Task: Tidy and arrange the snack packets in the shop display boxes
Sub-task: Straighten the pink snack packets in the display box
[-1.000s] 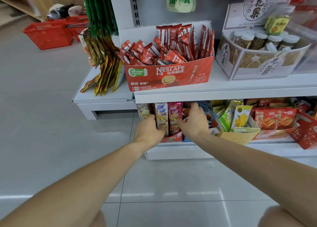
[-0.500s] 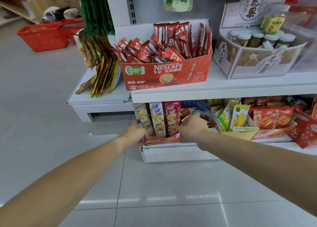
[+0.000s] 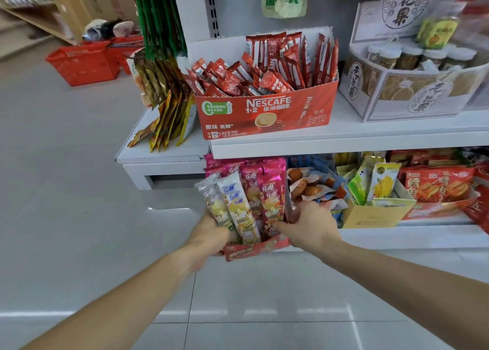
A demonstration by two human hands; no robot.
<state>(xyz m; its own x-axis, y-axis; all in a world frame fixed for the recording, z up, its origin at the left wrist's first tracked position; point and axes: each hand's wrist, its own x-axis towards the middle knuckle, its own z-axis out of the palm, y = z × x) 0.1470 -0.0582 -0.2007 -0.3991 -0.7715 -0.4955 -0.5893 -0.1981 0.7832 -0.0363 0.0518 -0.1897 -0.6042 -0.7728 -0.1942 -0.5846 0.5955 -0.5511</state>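
A low red display box (image 3: 254, 249) full of tall snack packets (image 3: 270, 201), pink ones and white-yellow ones, sticks out past the front edge of the bottom shelf (image 3: 412, 237). My left hand (image 3: 209, 234) grips its left side and my right hand (image 3: 309, 224) grips its right side, thumb across the front. The packets stand upright and lean slightly left. Right of my right hand lies a heap of orange and blue packets (image 3: 315, 185) in another box.
A yellow box (image 3: 370, 214) with green-yellow packets and a red box of red packets (image 3: 436, 188) follow to the right. Above, a red Nescafe box (image 3: 264, 117) and a white jar box (image 3: 412, 95) stand on the upper shelf. Hanging gold packets (image 3: 164, 106) at left; red baskets (image 3: 84, 64) on the floor.
Both hands have drawn the red box of tall packets forward out of the bottom shelf toward me; more pink packets now show behind the front row.
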